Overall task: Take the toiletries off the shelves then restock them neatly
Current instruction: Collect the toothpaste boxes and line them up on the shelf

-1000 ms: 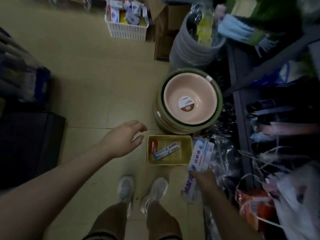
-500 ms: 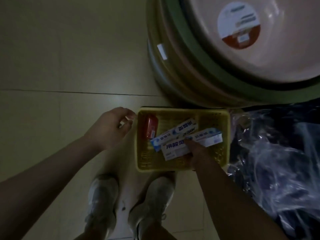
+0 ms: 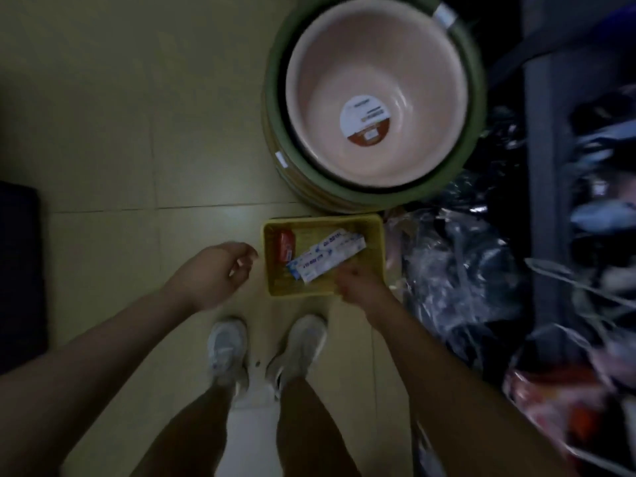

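A small yellow basket stands on the tiled floor just ahead of my shoes. Inside it lie a red packet at the left and two white-and-blue toothpaste boxes lying diagonally. My right hand is over the basket's near right corner, right at the near end of the boxes; blur hides whether its fingers still hold one. My left hand hovers just left of the basket, fingers loosely curled, holding nothing.
A stack of large basins, pink inside a green one, stands right behind the basket. Plastic-wrapped goods and a dark shelf unit crowd the right side. A dark block sits at the left edge. My shoes are close to the basket.
My right hand carried a toothpaste box down into the basket beside the other one. My head dipped close, then rose again. The left hand stayed beside the basket.
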The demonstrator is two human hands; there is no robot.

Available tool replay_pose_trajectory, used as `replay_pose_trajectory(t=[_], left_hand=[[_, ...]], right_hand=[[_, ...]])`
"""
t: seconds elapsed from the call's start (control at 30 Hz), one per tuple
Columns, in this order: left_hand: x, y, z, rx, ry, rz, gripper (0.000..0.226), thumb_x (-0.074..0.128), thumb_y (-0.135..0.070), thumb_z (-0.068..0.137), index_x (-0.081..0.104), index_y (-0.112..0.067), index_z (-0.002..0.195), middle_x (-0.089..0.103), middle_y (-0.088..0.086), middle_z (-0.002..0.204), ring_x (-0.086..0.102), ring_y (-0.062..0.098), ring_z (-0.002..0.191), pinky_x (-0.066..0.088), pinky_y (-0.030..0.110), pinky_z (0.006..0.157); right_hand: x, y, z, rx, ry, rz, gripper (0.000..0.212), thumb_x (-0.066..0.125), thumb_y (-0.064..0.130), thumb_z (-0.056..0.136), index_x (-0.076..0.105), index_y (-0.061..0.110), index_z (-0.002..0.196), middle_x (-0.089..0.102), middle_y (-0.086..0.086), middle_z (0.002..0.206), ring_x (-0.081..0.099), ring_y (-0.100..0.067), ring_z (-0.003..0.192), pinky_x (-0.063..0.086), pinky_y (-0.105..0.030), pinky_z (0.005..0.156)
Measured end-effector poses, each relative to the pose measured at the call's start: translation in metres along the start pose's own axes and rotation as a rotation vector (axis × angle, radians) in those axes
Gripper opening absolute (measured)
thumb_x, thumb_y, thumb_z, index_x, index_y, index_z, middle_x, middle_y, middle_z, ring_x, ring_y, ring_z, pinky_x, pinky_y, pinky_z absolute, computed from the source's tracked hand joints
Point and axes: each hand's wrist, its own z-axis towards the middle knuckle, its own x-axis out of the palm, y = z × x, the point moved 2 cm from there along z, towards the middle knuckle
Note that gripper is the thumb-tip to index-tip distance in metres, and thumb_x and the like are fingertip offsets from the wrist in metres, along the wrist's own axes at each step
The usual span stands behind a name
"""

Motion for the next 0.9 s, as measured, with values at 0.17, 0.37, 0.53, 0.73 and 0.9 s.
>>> replay_pose_trajectory(t=[0.17,0.37,0.53,0.73,0.9], left_hand=[[-0.087,-0.078,-0.09,0.081,0.016,0.103,0.027,0.049,-0.012,0.093,0.056,-0.008,0.119,0.063,0.011,0.105,0.057,0.023,0.083,0.043,0.028,0.074],[-0.149,-0.124,-0.149,0.29,0.02,0.258,0.026,0.051,-0.014,0.092,0.058,-0.009,0.116,0.065,0.009,0.101,0.058,0.024,0.081,0.04,0.026,0.07],[-0.179,-0.149,-0.168,0.511,0.147,0.404,0.015,0.053,-0.017,0.089,0.062,-0.012,0.1,0.066,0.008,0.091,0.059,0.026,0.077,0.048,0.032,0.071],[-0.175,-0.225,-0.209,0.854,0.283,0.568,0.02,0.054,-0.014,0.086,0.063,-0.006,0.102,0.068,0.013,0.088,0.063,0.027,0.08,0.044,0.028,0.068],[-0.106,-0.305,-0.288,1.144,0.426,0.761,0.015,0.05,-0.023,0.092,0.055,-0.025,0.107,0.067,-0.001,0.088,0.061,0.014,0.07,0.051,0.033,0.065]], right_hand=[[-0.043,0.062,-0.152,-0.11,-0.028,-0.322,0.018,0.04,0.007,0.097,0.058,0.011,0.092,0.048,-0.006,0.092,0.048,-0.014,0.084,0.038,-0.02,0.068],[-0.049,0.079,-0.273,-0.242,-0.157,-0.332,0.028,0.048,0.019,0.095,0.057,-0.008,0.1,0.055,-0.012,0.089,0.051,-0.02,0.086,0.037,-0.028,0.071],[-0.027,0.048,-0.337,-0.221,-0.348,-0.291,0.02,0.051,0.019,0.093,0.058,0.004,0.105,0.06,-0.012,0.101,0.056,-0.025,0.101,0.041,-0.028,0.08],[0.011,-0.027,-0.428,-0.153,-0.648,-0.083,0.014,0.05,0.017,0.093,0.058,0.006,0.097,0.059,-0.01,0.1,0.056,-0.026,0.097,0.037,-0.028,0.076],[0.049,-0.135,-0.512,0.154,-0.953,0.179,0.023,0.048,0.024,0.092,0.059,0.012,0.109,0.064,-0.011,0.111,0.059,-0.028,0.104,0.046,-0.031,0.082]])
